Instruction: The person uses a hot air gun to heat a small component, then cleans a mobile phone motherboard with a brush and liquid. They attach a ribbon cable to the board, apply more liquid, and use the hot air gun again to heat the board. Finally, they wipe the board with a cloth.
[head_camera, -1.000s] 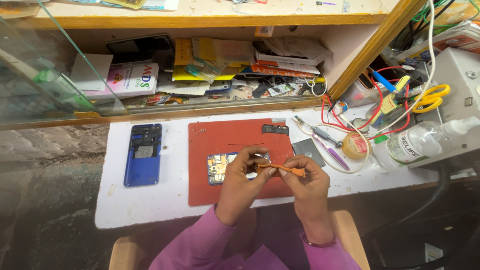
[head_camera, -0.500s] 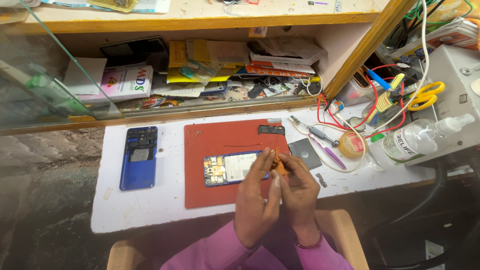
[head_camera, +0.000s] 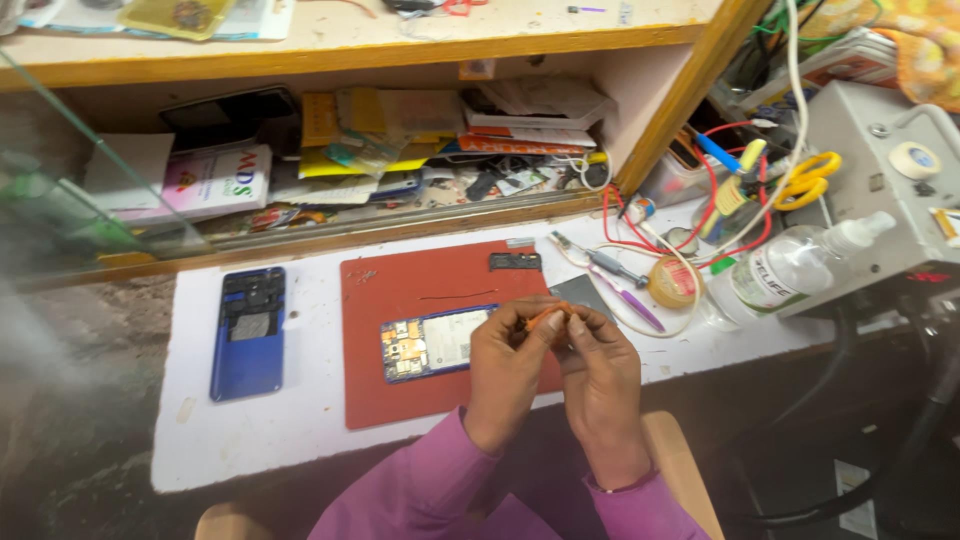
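My left hand (head_camera: 512, 372) and my right hand (head_camera: 597, 378) meet over the right side of a red work mat (head_camera: 400, 290). Both pinch a small orange tool (head_camera: 548, 316) between their fingertips. An opened phone body (head_camera: 432, 343), with a circuit board and a pale battery showing, lies on the mat just left of my left hand. A small black part (head_camera: 515, 262) rests at the mat's far right corner, and a thin wire (head_camera: 458, 295) lies across its middle. Pink sleeves cover both of my forearms.
A blue phone back shell (head_camera: 248, 331) lies on the white bench at the left. Tweezers (head_camera: 598, 262), a purple tool (head_camera: 630, 303), a round tin (head_camera: 673, 283), a clear bottle (head_camera: 790, 270), yellow scissors (head_camera: 808, 178) and tangled wires crowd the right. A cluttered shelf (head_camera: 400, 150) runs behind.
My hands have come together from holding the orange tool spread between them. They have shifted right, which uncovers more of the opened phone.
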